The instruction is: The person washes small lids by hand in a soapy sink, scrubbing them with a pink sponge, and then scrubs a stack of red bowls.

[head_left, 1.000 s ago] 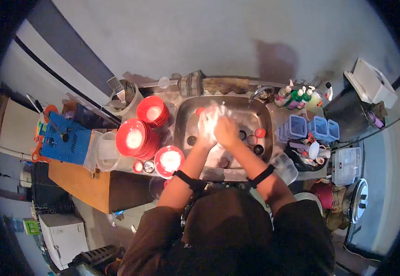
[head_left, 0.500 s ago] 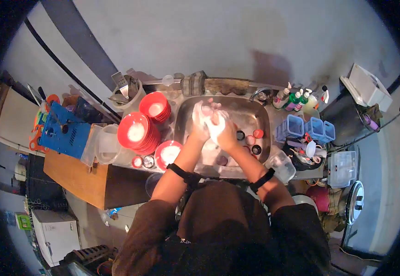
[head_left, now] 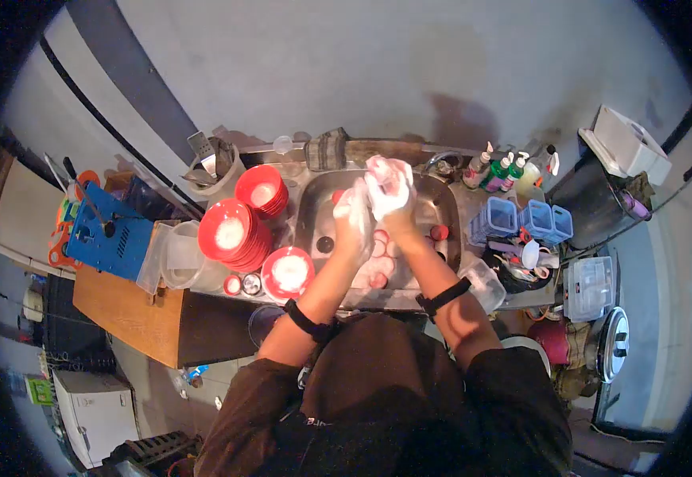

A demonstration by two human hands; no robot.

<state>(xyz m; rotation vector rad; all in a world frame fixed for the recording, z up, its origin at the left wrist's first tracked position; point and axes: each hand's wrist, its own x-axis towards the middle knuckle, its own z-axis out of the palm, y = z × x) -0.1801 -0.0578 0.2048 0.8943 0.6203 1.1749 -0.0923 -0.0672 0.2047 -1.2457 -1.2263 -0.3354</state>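
Both hands are covered in white foam above the steel sink. My right hand is raised and curled around something foam-covered and pinkish, whose kind I cannot make out. Close beside it on the left is my left hand; foam and blur hide how its fingers lie. Below the hands, several small red round pieces, like lids or caps, lie in the sink, among them a red cap at the right. A dark round piece rests at the sink's left side.
Left of the sink stand stacked red bowls, a second bowl stack and a foamy red bowl. Pump bottles, blue baskets and a clear container are on the right. The faucet is behind.
My hands have moved from being pressed together to side by side, the right one higher. The small pieces in the sink show in different places.
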